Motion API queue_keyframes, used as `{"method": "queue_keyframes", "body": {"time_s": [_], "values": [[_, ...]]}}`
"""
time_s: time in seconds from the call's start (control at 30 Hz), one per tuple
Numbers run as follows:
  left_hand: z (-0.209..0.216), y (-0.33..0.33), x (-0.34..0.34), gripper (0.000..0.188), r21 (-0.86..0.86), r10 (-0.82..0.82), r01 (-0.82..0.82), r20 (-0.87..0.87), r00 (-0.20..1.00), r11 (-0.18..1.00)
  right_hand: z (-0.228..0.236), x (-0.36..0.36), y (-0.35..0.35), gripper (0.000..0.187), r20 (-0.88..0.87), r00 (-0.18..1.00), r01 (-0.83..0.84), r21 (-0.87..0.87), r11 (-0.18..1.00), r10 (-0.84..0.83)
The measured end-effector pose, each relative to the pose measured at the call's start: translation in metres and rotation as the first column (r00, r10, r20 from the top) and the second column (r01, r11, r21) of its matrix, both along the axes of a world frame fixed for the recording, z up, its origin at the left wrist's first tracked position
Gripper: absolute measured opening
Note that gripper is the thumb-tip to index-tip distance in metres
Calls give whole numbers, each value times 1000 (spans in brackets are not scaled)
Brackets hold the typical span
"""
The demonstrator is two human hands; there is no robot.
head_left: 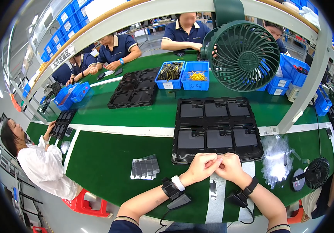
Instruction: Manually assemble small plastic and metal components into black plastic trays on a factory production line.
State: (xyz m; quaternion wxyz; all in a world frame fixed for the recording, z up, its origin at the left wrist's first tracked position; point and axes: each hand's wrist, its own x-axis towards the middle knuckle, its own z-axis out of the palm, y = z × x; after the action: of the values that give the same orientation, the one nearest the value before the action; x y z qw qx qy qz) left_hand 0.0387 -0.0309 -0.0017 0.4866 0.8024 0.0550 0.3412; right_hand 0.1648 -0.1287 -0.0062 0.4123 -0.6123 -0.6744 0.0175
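My left hand (200, 167) and my right hand (232, 167) meet at the near edge of a black plastic tray (179, 158). Fingers on both sides are closed in a pinch, their tips touching. Whatever they hold, if anything, is too small or hidden to make out. Flat dark rectangular panels (216, 139) lie in the tray's compartments, in two rows. Left of my hands is a small fan of clear film strips with dark bands (145, 167). A heap of crumpled clear film (276, 163) sits to the right of the tray.
A large green fan (248, 56) hangs from the overhead frame; its post (305, 83) meets the table at right. Beyond are stacked black trays (134, 89) and blue bins of dark (170, 72) and yellow parts (196, 76). A small fan (317, 173) stands at right. Co-workers sit around.
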Motion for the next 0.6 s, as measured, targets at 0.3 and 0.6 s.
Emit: {"method": "queue_keyframes", "body": {"time_s": [0.3,0.6], "values": [[1,-1,0,39,4,6,-6,-4,1000,1000,2,0,-1,6,6,1000,4,-13,1000,-4],[2,-1,0,38,-2,8,-8,4,1000,1000,3,-1,-1,7,15,1000,-2,-6,1000,2]]}}
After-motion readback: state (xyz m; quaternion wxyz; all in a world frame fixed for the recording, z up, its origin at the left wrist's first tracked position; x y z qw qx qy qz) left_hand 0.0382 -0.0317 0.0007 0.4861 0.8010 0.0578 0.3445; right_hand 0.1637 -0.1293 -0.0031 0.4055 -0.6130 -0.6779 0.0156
